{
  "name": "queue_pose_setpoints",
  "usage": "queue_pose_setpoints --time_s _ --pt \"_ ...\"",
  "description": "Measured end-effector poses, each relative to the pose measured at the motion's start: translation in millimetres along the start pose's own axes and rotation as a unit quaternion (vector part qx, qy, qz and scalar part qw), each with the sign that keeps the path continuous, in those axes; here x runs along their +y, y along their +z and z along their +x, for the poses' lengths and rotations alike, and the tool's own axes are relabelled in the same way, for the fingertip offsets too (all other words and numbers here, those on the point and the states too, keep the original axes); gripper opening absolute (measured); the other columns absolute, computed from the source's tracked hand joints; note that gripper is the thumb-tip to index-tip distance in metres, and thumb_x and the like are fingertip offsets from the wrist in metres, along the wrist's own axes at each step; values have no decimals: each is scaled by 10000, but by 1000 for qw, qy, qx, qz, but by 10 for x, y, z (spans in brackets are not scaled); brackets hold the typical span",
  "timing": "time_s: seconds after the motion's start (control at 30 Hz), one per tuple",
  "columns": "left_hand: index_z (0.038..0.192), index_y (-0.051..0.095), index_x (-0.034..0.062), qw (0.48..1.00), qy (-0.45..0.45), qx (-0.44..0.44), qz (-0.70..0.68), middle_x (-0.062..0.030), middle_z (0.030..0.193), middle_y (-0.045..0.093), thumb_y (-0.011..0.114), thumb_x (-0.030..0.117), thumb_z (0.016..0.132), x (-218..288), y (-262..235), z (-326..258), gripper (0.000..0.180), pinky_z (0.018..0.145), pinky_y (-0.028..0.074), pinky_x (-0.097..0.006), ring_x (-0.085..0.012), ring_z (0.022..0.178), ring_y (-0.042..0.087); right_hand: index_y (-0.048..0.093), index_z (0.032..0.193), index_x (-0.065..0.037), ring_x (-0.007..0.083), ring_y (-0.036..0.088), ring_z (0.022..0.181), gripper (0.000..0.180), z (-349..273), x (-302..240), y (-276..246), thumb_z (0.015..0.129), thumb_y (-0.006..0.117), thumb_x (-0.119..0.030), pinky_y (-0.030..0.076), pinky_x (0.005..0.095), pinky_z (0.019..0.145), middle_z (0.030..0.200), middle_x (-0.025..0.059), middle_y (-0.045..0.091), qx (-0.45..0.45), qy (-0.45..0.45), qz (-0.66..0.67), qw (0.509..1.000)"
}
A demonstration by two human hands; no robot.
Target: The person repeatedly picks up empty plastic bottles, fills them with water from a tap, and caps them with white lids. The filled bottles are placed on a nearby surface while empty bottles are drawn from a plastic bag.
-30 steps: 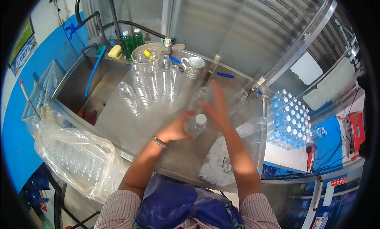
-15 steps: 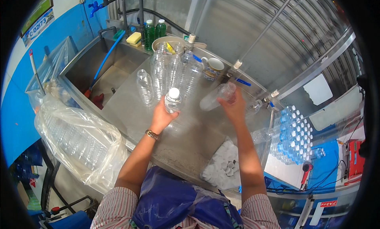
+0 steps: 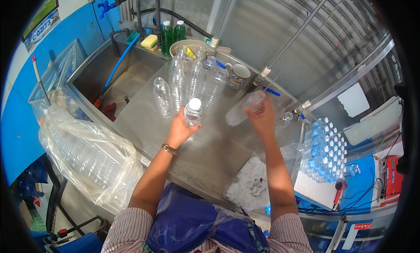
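My left hand (image 3: pixel 180 127) is closed around a clear plastic bottle with a white cap (image 3: pixel 194 112), held upright above the metal counter (image 3: pixel 175 154). My right hand (image 3: pixel 262 119) grips a second clear plastic bottle (image 3: pixel 240 111) near its upper end, by my fingers. That bottle leans to the left and looks cloudy; whether it holds liquid I cannot tell. Close behind it is a tap with a blue lever (image 3: pixel 271 91). Several uncapped clear bottles (image 3: pixel 178 84) stand on the counter just beyond my left hand. A bag of white caps (image 3: pixel 250 185) lies near my right forearm.
A steel sink (image 3: pixel 131 73) with a blue hose (image 3: pixel 120 62) is at the left. Behind the bottles are a beige bowl (image 3: pixel 175 47), a patterned mug (image 3: pixel 238 76) and two green bottles (image 3: pixel 167 38). Capped bottles (image 3: pixel 326 150) crowd the right; bagged bottles (image 3: pixel 87 157) lie left.
The whole view has shifted slightly. The tilted bottle in my right hand has turned a little, and my grip on both bottles is kept.
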State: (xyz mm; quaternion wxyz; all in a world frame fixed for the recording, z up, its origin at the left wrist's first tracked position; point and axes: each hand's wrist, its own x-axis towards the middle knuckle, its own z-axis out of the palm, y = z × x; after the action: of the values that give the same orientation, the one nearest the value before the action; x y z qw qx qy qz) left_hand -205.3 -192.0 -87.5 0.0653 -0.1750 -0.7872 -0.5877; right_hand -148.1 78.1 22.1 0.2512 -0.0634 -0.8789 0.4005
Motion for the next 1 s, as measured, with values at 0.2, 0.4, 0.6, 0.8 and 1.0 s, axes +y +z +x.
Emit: queue_pose_setpoints --time_s 0.2,0.4,0.6,0.8,1.0 --pt "1175 525 -3 1000 13 5 -17 -200 1060 672 847 160 656 17 -4 -15 631 852 522 -398 -348 1006 662 565 1194 -6 189 686 893 417 53 394 24 867 743 -194 564 305 739 1034 92 690 -36 89 138 986" --pt "1150 534 12 1000 1 8 -11 -183 1038 683 849 161 654 37 2 -6 606 848 524 -392 -329 987 673 553 1258 -1 254 701 932 412 -169 1045 351 970 598 -292 614 342 712 1108 148 675 -203 425 611 636" --pt "1136 534 19 1000 -13 5 -8 -165 1042 689 850 148 656 37 7 -18 589 854 524 -383 -309 996 676 552 1262 -6 336 689 967 440 -506 994 368 978 574 -342 624 375 753 1143 200 658 -198 422 698 543" --pt "1286 441 40 999 24 37 -25 -157 1081 683 875 160 650 -29 65 -60 780 882 521 -396 -294 1042 672 491 1331 1 301 676 942 499 -428 480 2 990 534 -361 611 383 753 1141 252 623 -156 379 604 683" --pt "1290 449 37 998 -16 53 -6 -181 1130 680 884 184 652 -88 178 -69 786 874 532 -394 -293 1047 677 503 1342 -36 245 664 834 690 -354 167 75 773 817 -269 549 350 729 1104 147 666 -63 69 26 995"
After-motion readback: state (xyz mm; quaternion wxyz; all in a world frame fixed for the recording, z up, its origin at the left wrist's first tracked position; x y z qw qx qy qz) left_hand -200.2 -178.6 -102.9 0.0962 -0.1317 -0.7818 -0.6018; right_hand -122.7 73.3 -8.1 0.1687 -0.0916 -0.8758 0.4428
